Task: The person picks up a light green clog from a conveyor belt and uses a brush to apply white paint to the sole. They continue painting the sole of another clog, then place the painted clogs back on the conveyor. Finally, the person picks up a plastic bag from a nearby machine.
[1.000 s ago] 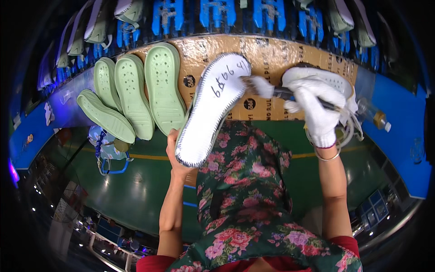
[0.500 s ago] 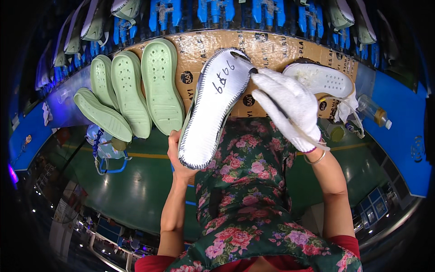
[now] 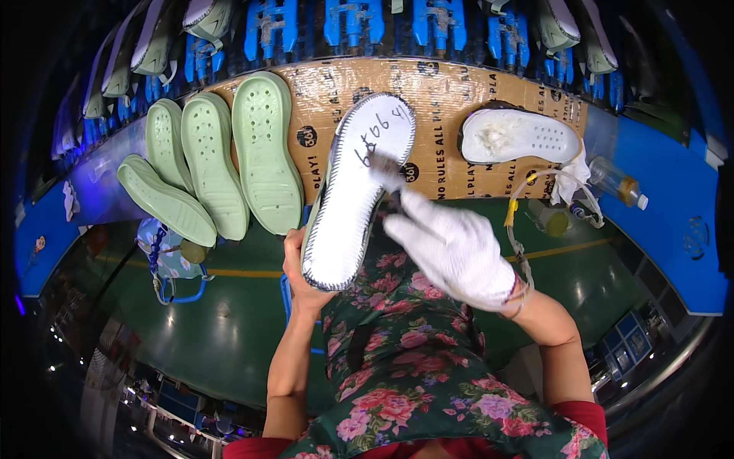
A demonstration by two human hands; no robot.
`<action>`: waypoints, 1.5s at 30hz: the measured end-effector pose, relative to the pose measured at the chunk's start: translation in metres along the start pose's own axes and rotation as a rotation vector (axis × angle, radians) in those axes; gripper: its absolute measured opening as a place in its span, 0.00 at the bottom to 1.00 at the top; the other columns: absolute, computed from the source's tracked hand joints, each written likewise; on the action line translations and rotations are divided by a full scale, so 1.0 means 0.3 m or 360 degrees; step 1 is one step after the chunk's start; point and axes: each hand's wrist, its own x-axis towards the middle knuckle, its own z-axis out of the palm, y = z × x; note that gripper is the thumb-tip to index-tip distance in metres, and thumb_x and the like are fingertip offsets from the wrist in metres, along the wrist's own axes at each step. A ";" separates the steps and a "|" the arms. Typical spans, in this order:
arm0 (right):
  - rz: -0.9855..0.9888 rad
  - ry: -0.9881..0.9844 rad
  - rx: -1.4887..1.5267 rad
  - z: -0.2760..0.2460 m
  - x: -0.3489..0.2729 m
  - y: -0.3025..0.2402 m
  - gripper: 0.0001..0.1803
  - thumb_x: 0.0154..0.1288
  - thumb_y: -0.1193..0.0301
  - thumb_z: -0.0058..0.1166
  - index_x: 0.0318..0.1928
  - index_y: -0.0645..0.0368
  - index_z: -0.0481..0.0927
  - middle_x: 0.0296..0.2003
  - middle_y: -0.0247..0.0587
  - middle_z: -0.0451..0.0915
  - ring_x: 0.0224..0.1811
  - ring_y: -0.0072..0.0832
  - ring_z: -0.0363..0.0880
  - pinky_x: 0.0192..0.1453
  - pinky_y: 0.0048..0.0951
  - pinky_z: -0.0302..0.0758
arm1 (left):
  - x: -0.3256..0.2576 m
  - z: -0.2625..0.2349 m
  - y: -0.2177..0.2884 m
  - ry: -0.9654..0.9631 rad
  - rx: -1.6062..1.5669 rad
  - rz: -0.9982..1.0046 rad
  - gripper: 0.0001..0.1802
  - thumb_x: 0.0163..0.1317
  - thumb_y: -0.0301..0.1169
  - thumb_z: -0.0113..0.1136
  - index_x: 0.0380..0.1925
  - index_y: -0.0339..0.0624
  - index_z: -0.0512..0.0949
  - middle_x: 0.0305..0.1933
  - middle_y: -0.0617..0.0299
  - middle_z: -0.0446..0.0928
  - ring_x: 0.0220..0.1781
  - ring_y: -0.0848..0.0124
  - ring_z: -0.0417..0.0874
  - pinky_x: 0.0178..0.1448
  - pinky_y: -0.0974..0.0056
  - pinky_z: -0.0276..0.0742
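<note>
My left hand (image 3: pixel 300 277) grips the heel end of a shoe upper (image 3: pixel 336 229), turned so its white underside faces up. Dark zigzag stitching runs round its edge, and black handwriting marks the toe half. In a white glove, my right hand (image 3: pixel 451 249) is closed round a brush (image 3: pixel 388 174). The bristles are smeared by motion and lie over the middle of the white underside, by the writing. Most of the brush's handle is hidden by the fingers. A thin clear hose (image 3: pixel 520 249) runs up past the gloved wrist.
Several pale green shoe soles (image 3: pixel 267 153) lie at the left on a cardboard sheet (image 3: pixel 436 99). To the right are a white sole (image 3: pixel 520 134), a crumpled white cloth (image 3: pixel 569 176) and a clear bottle (image 3: pixel 615 182). Blue clamps (image 3: pixel 353 27) line the far side, with hanging shoe uppers (image 3: pixel 157 38).
My right hand has moved from the toe's right edge down and left, bringing the brush onto the underside's middle. My left hand still holds the shoe upper in nearly the same place.
</note>
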 end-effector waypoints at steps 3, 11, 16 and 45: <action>0.0180 0.0037 0.0484 -0.108 -0.014 -0.074 0.13 0.54 0.72 0.68 0.43 0.54 0.87 0.46 0.46 0.85 0.32 0.37 0.85 0.34 0.35 0.81 | -0.031 -0.002 -0.047 -0.0052 -0.0042 -0.0086 0.39 0.39 0.31 0.82 0.50 0.34 0.68 0.40 0.54 0.75 0.40 0.65 0.79 0.48 0.63 0.74; 0.0571 0.0408 0.0881 -0.191 -0.027 -0.007 0.14 0.54 0.79 0.69 0.42 0.61 0.85 0.43 0.48 0.86 0.43 0.35 0.87 0.47 0.29 0.82 | -0.055 0.000 -0.069 -0.0046 -0.0087 -0.0123 0.45 0.35 0.33 0.83 0.52 0.33 0.66 0.46 0.55 0.75 0.45 0.67 0.78 0.52 0.64 0.73; 0.1123 0.0780 0.1832 -0.091 -0.047 0.004 0.12 0.63 0.84 0.59 0.47 0.69 0.84 0.43 0.50 0.84 0.35 0.32 0.87 0.37 0.26 0.85 | -0.039 -0.002 -0.041 -0.0054 -0.0021 -0.0105 0.44 0.36 0.33 0.83 0.52 0.32 0.67 0.45 0.56 0.75 0.45 0.67 0.78 0.51 0.64 0.73; 0.0234 0.0319 0.1195 -0.227 -0.005 0.019 0.11 0.56 0.77 0.67 0.42 0.62 0.87 0.41 0.50 0.86 0.34 0.32 0.88 0.36 0.29 0.85 | 0.021 -0.018 0.065 -0.0044 0.0098 -0.0038 0.36 0.39 0.28 0.79 0.49 0.32 0.70 0.43 0.49 0.77 0.39 0.55 0.78 0.45 0.58 0.75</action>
